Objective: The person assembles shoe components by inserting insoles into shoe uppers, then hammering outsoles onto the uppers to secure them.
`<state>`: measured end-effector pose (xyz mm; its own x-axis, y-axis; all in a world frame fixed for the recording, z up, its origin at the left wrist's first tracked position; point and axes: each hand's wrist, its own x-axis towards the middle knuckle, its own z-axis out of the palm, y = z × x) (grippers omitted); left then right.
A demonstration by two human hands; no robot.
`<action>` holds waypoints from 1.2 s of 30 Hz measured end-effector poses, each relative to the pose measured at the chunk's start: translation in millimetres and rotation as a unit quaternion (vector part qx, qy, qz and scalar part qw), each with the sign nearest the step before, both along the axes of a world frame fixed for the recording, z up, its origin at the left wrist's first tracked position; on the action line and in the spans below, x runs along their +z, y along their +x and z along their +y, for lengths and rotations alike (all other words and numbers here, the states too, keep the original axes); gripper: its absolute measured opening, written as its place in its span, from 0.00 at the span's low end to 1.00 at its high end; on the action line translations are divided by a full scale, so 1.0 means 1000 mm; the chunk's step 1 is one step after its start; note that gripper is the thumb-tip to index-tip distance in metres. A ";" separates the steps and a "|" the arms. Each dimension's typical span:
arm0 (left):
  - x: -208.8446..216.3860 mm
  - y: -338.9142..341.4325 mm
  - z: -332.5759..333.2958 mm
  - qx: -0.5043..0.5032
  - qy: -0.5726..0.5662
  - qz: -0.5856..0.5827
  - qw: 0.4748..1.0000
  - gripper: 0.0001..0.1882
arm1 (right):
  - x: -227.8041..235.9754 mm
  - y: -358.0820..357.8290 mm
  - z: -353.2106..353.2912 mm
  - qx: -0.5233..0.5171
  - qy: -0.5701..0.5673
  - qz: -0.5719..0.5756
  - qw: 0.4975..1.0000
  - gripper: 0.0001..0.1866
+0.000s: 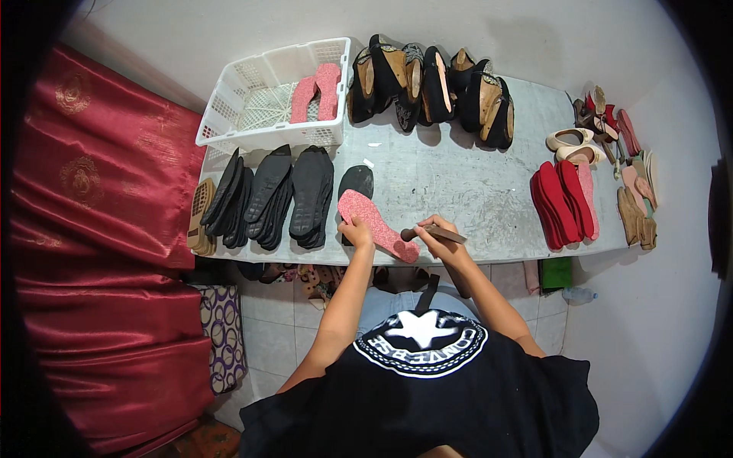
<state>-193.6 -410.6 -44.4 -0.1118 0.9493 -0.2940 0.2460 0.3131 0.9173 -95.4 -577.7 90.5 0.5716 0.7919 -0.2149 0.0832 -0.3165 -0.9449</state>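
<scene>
My left hand (356,232) is closed on the edge of a pink speckled shoe insole (365,211), held slantwise over the table's front edge. In my right hand (441,240) is a brown wooden-handled tool (450,233) with a dark rounded end. That end is at the insole's narrow heel part; whether it touches I cannot tell, and the tool's exact kind is unclear. Behind the insole, partly covered by it, a black shoe sole (356,181) lies on the table.
Stacks of black soles (311,198) and tan soles (200,217) line the table's (458,179) left. A white basket (267,137) holds pink insoles (328,91). Black shoes (439,84) stand along the back. Red insoles (561,204), cream flats (574,139) and other shoe parts crowd the right.
</scene>
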 end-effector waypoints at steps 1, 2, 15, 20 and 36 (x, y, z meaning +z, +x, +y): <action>-0.001 -0.004 0.002 -0.036 -0.001 -0.024 0.999 0.19 | -0.010 -0.003 0.002 -0.003 0.052 -0.010 0.999 0.13; -0.002 -0.009 0.004 -0.036 -0.003 -0.023 0.999 0.19 | -0.025 -0.004 0.006 -0.003 0.050 -0.009 0.999 0.13; -0.003 -0.039 0.021 -0.127 -0.295 -0.528 0.786 0.24 | -0.069 -0.004 0.011 0.087 -0.010 -0.061 0.994 0.19; 0.001 -0.041 0.025 -0.236 -0.300 -0.559 0.736 0.30 | -0.072 -0.002 0.007 0.067 -0.039 -0.027 0.997 0.17; 0.005 -0.020 0.020 -0.296 -0.182 -0.349 0.870 0.25 | -0.086 -0.005 -0.005 0.030 0.011 0.006 0.999 0.14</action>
<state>-213.9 -391.0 -39.5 0.6918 0.6090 -0.3879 -0.1136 0.6223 0.7745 -100.9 -583.1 4.3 0.5209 0.8289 -0.2038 0.0888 -0.2901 -0.9529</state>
